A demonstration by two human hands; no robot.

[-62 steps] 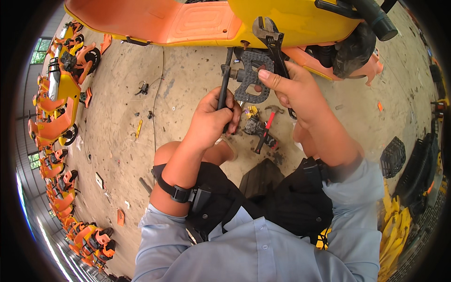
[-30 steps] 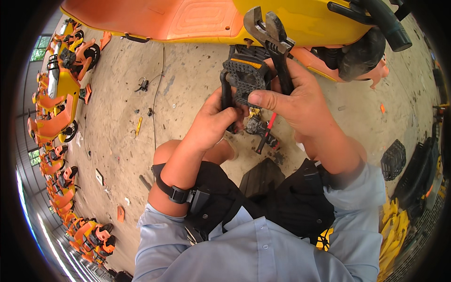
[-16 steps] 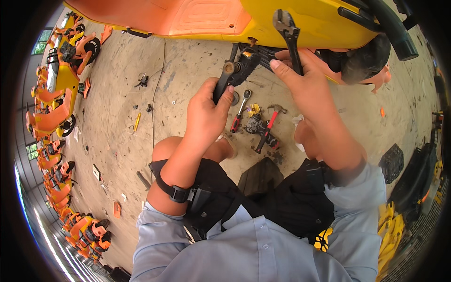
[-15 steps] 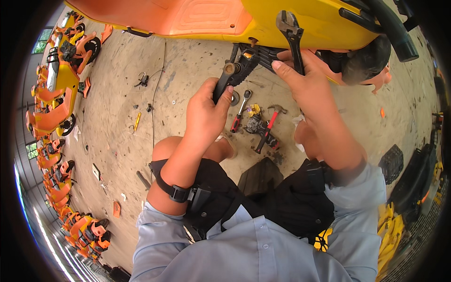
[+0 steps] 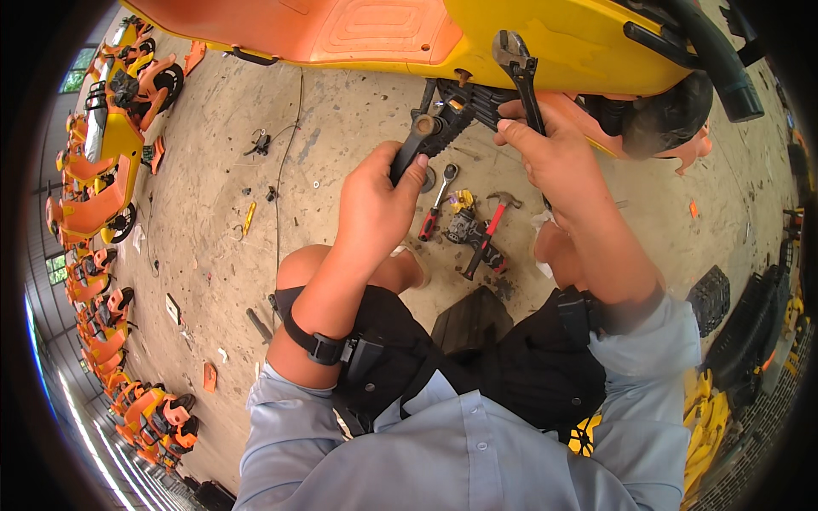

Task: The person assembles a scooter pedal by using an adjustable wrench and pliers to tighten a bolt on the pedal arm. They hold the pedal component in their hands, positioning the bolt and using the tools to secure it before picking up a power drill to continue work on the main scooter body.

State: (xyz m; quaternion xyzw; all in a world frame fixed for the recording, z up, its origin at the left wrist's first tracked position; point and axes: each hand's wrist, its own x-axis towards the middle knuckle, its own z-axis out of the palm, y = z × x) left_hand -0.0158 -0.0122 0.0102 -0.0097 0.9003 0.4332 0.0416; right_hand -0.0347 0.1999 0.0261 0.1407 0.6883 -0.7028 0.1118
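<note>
1. Stained concrete floor (image 5: 341,111), scooter (image 5: 562,51) parked across it!
2. Beside the scooter, left hand (image 5: 381,192) wraps the crank arm (image 5: 411,156), which slants scooterward; pedal (image 5: 455,122) sits between both hands.
3. Right hand (image 5: 555,152), nearer the scooter, curls round the wrench (image 5: 527,83), head pointing scooterward.

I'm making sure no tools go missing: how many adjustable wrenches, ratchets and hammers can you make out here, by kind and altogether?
Adjustable wrench: 1, in the right hand
Ratchet: 1, on the floor
Hammer: 1, red-handled, below the hands
Total: 3
</note>
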